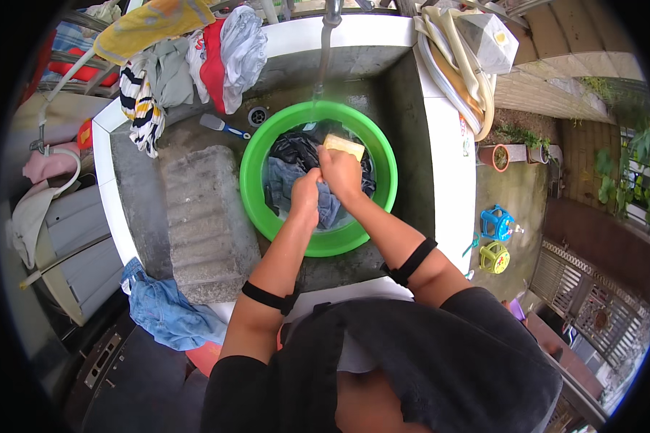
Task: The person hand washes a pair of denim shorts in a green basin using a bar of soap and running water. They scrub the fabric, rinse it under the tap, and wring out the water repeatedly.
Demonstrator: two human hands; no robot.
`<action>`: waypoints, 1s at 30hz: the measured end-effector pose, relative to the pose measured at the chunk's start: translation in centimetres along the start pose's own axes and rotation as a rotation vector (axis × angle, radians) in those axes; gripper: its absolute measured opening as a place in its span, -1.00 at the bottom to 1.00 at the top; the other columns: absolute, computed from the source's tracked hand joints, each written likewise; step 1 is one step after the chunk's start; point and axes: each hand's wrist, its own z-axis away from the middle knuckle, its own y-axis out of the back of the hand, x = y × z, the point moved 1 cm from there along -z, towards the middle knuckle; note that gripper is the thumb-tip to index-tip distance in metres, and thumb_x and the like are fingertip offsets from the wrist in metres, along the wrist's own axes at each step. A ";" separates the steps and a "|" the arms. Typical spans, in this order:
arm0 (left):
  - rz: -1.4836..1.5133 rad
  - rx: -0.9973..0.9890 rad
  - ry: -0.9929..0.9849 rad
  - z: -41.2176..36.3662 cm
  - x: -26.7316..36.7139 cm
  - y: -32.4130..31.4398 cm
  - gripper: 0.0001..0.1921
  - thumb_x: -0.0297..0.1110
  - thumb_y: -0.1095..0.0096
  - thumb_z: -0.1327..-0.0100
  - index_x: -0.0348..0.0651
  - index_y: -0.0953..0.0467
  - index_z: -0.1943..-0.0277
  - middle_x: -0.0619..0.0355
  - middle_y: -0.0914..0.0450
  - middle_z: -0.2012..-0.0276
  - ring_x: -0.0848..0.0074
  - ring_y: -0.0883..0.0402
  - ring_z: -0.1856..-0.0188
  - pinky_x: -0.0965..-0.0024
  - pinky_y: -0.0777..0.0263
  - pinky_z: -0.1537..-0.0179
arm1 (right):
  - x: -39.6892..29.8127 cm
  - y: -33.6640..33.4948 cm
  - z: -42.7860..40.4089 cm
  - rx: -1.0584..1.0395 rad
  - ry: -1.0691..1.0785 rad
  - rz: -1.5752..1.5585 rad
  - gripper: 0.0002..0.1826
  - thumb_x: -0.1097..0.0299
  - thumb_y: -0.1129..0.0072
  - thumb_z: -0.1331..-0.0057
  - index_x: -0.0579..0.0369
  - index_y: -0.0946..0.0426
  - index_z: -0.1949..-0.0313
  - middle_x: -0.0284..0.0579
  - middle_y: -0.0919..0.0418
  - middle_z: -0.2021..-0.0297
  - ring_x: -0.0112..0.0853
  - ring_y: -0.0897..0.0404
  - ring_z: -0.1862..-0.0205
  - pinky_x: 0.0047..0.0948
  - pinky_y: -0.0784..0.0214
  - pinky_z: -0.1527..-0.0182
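Observation:
A round green plastic basin [249, 208] stands on the floor of a grey concrete sink [406, 130]. Wet dark clothing [295, 147] and a blue denim garment [283, 176] lie in water inside it. My right hand [341, 170] grips a pale yellow bar [345, 145], which looks like laundry soap, above the clothes. My left hand [305, 192] is curled against the right one over the denim; whether it pinches cloth is hidden. From the metal tap [332, 15] a stream of water falls at the basin's far side.
Left of the basin is a ridged concrete washboard [200, 216]. A blue-and-white scrub brush [225, 126] lies near the drain [258, 116]. Clothes [241, 51] drape the sink's back-left rim, and jeans [165, 306] its front-left corner. Coiled hoses [479, 81] rest on the right ledge.

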 end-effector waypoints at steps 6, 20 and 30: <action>0.485 -0.268 -0.011 0.4 0.0 0.2 -0.67 -0.15 0.06 -0.34 -0.08 -0.39 0.52 0.18 -0.52 0.43 0.49 -0.53 0.40 0.43 -0.41 0.31 | 0.0 -1.7 1.2 -0.010 0.251 0.033 -0.53 0.05 0.02 -0.30 0.16 -0.56 0.60 0.16 -0.54 0.57 0.10 -0.54 0.51 -0.03 -0.39 0.38; 0.160 -0.326 0.066 2.5 2.0 -0.1 -0.77 -0.22 -0.18 -0.24 -0.09 -0.43 0.48 0.28 -0.45 0.48 0.56 -0.42 0.44 0.51 -0.27 0.34 | 3.7 -0.5 -2.4 0.029 -0.121 -0.184 -0.52 0.06 0.03 -0.33 0.20 -0.51 0.59 -0.09 -0.53 0.65 -0.29 -0.50 0.59 -0.30 -0.34 0.37; 0.282 0.025 -0.066 0.4 3.3 1.2 -0.53 0.09 -0.14 -0.30 0.00 -0.25 0.58 0.28 -0.35 0.58 0.60 -0.32 0.59 0.52 -0.21 0.54 | 0.2 1.4 2.2 -0.201 0.195 -0.537 -0.56 0.06 -0.13 -0.31 0.12 -0.44 0.61 -0.32 -0.41 0.66 -0.55 -0.39 0.59 -0.48 -0.21 0.50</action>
